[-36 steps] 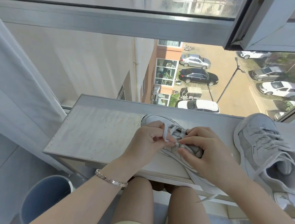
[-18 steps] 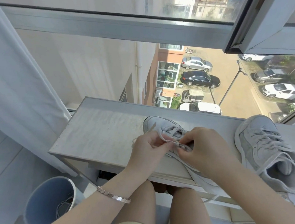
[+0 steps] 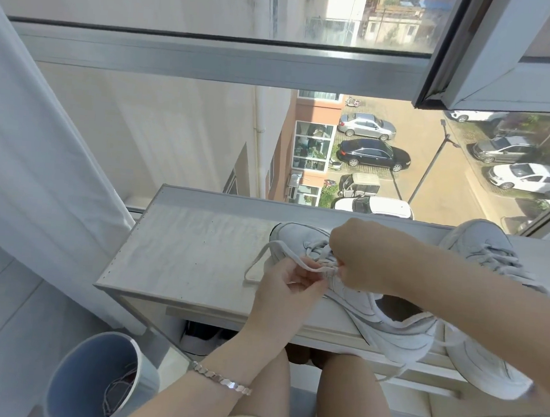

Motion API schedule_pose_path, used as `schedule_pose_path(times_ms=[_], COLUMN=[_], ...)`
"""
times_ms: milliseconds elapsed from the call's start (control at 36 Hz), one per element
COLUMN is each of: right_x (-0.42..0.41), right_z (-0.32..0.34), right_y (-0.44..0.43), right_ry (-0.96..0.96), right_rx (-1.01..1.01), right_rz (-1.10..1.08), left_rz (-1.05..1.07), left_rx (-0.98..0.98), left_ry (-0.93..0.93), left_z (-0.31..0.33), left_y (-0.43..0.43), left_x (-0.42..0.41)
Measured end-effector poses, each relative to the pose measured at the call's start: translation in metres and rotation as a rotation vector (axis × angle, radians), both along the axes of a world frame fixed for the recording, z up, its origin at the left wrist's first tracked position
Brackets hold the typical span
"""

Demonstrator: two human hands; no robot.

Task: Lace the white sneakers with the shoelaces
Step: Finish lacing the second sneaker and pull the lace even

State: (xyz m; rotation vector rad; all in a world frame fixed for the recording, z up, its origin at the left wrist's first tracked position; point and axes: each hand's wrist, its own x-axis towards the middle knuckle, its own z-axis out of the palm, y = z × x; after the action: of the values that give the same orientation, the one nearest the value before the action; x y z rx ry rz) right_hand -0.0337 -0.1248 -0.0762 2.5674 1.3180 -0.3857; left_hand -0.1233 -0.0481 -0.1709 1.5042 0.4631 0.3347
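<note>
A white sneaker (image 3: 389,329) lies on the pale wooden desk (image 3: 191,254), toe pointing away from me. My left hand (image 3: 285,286) pinches the white shoelace (image 3: 263,256), which loops out to the left over the desk. My right hand (image 3: 365,261) is curled over the eyelet area and pinches the lace end at an eyelet. A second white sneaker (image 3: 481,247), laced, lies at the right; my right forearm hides part of it.
The desk stands against a window with a metal frame (image 3: 213,58). A white curtain (image 3: 33,169) hangs at the left. A blue-grey bin (image 3: 95,381) stands on the floor at the lower left. My knees are under the desk's front edge.
My right hand has moved up over the eyelets. The lace has been pulled out into a longer loop on the left. The heel of the sneaker has come into view.
</note>
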Motion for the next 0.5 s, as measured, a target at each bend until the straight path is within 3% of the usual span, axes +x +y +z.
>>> schedule_pose_path(times_ms=[111, 194, 278, 389, 500], right_x=[0.02, 0.033, 0.038, 0.036, 0.036], right_z=[0.005, 0.003, -0.004, -0.001, 0.006], right_y=[0.003, -0.005, -0.011, -0.01, -0.001], right_ry=[0.156, 0.415, 0.536, 0.493, 0.413], right_rx=[0.036, 0.139, 0.238, 0.233, 0.051], right_rz=[0.018, -0.124, -0.236, -0.284, -0.295], left_rz=[-0.044, -0.039, 0.01, 0.041, 0.011], left_rx=[0.051, 0.16, 0.224, 0.344, 0.366], left_ry=[0.003, 0.054, 0.093, 0.118, 0.104], left_z=[-0.005, -0.006, -0.006, -0.002, -0.002], left_y=[-0.011, -0.022, -0.032, -0.042, -0.037], left_x=[-0.005, -0.006, -0.004, -0.001, 0.003])
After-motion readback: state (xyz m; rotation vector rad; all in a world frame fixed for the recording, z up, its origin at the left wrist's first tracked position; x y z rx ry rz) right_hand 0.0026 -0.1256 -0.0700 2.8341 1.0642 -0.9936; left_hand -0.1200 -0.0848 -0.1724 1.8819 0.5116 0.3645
